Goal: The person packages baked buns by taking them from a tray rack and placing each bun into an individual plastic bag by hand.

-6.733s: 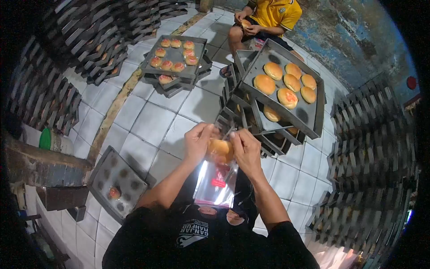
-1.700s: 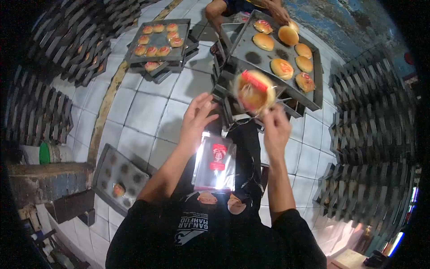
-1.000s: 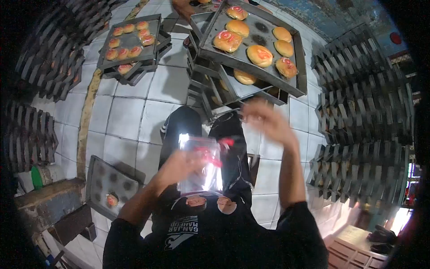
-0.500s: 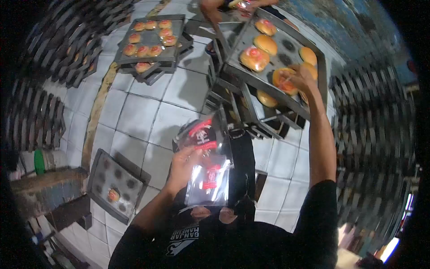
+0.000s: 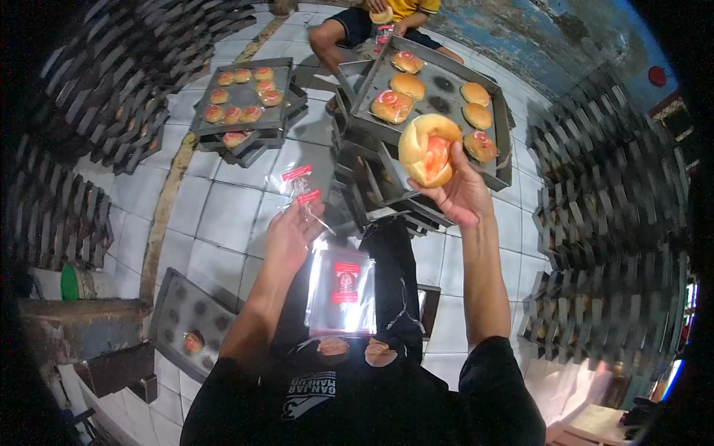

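My right hand [image 5: 466, 195] is closed around a bun [image 5: 428, 152], lifted above the near edge of a metal baking tray [image 5: 440, 108]. The bun's side facing me has a split with orange-red filling or topping showing. Several more buns [image 5: 406, 85] lie on that tray, some with clear wrap and red print over them. In my left hand [image 5: 288, 239] is a clear plastic bag [image 5: 297, 182] with red labels, pinched between the fingers. A stack of clear bags [image 5: 343, 293] with red print rests on my lap, just below my left hand.
A second tray [image 5: 249, 93] of wrapped buns sits on stacked trays at the upper left. One bun [image 5: 193, 342] lies on a tray at the lower left. Tall tray stacks [image 5: 606, 178] line both sides. Across from me sits another person [image 5: 405, 15] holding a bun and a bag.
My right hand has picked the bun up off the tray and brought it nearer. My left hand has moved left with one bag, away from the stack on my lap.
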Motion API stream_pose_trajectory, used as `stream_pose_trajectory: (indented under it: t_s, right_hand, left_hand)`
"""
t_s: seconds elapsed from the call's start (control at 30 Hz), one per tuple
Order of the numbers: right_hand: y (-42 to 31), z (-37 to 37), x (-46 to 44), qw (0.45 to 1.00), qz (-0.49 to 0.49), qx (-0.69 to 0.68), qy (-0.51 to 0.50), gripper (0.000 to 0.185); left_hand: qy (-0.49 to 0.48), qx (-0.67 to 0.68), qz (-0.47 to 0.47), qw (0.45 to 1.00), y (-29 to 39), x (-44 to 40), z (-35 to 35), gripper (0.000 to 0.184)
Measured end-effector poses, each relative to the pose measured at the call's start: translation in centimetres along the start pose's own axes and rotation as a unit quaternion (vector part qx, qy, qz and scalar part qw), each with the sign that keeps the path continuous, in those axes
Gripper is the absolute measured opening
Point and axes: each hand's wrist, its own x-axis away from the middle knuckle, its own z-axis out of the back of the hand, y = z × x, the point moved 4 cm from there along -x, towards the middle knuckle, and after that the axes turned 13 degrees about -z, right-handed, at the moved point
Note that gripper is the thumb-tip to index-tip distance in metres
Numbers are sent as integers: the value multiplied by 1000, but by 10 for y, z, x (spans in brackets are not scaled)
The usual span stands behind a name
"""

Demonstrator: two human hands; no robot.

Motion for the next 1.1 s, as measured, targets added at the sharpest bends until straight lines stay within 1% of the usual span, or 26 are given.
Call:
stream_pose_trajectory:
  t_s: [0.03,0.1,0.2,0.27,0.3,0.4,0.43,0.47,0.5,0.53,0.57,0.63,0.67,0.7,0.73,0.8,0.83,0.93,0.97,1.07,1.1]
  right_hand:
    - [10,-8,-1,1000,16,-9,19,52]
    - [21,-12,-3,1000,8,-20,19,52]
    - [35,-9,-9,999,11,-17,43,51]
    - [44,-8,-11,998,16,9,60,50]
    - [49,-11,-11,998,20,34,40,47]
    - [80,-33,-2,981,86,159,71,43]
    - [96,-35,5,913,125,344,182,36]
    - [109,-58,20,845,159,481,171,26]
    - [128,-55,22,741,277,606,88,28]
    - [148,-43,20,602,387,699,5,31]
    - [150,-32,17,607,382,696,31,34]
    - [145,-22,18,615,369,691,93,39]
    - [138,-23,21,612,392,678,111,35]
    - [135,-30,21,563,425,704,81,35]
    - [133,-43,23,513,454,727,55,35]
    - [127,-70,20,548,428,716,69,37]
    - [129,-78,18,564,418,709,72,38]
    - [161,-83,3,644,345,682,24,41]
    - [168,-85,-2,616,339,709,-53,36]
    - [157,-83,1,579,402,707,-56,30]
    - [154,-80,1,595,408,692,-36,25]
  left_hand:
    - [6,5,5,1000,1,-5,7,28]
    - [16,18,19,1000,1,-13,23,36]
    - [64,25,5,998,6,-11,30,22]
    - [79,29,-3,996,9,-6,31,21]
    - [88,31,-7,996,11,-5,31,21]
    - [50,54,-1,997,2,-17,43,23]
    - [28,-2,-40,999,-2,-20,42,24]
    - [31,-4,-30,999,-10,-25,40,25]
    - [35,-6,-21,999,-18,-30,37,26]
    - [54,49,40,997,-28,-35,30,27]
    - [56,27,50,997,-11,-15,-2,26]
    - [-13,48,84,995,-13,-5,-22,28]
    - [-49,60,103,992,-15,-1,-34,29]
    - [-21,40,109,993,-16,3,-40,34]
    - [-42,58,109,991,-15,6,-46,34]
    - [-89,90,117,985,-9,12,-48,36]
    - [-89,91,112,986,-2,18,-48,37]
    - [-70,159,151,973,4,6,-20,41]
    - [-2,112,154,982,10,2,-8,46]
    - [0,136,153,979,33,15,2,48]
    - [-17,115,117,986,33,18,13,47]
